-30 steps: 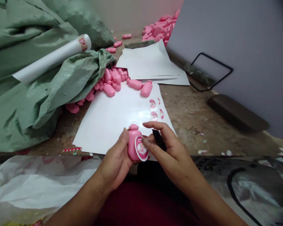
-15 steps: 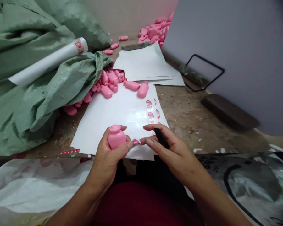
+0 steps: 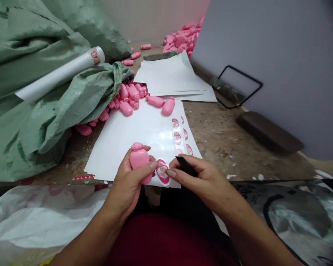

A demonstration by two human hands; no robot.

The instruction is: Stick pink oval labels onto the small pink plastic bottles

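Presently, the left hand is clasping one pink bottle, probably light, stiff and slippery, best held around its sides, above the near edge of the surface; the right hand is rim-pinching one oval label, likely thin, easily creased, and carrying one black tool.

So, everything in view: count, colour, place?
Held bottle: one, pink, centre
Oval label: one, pink, centre
Flat tool: one, black, centre
Table: one, brown, centre
Loose bottles: many, pink, on table
Label sheets: 2+, white, centre
Papers: 2+, white, behind
Sacking: uncountable, green, left
Roll: one, white, on sacking
Panel: one, grey, right
Frame: one, black, right
Block: one, dark, right
Bags: 2+, white/grey, below
Torso: one, maroon, bottom
Left hand: one, around bottle
Right hand: one, with tool
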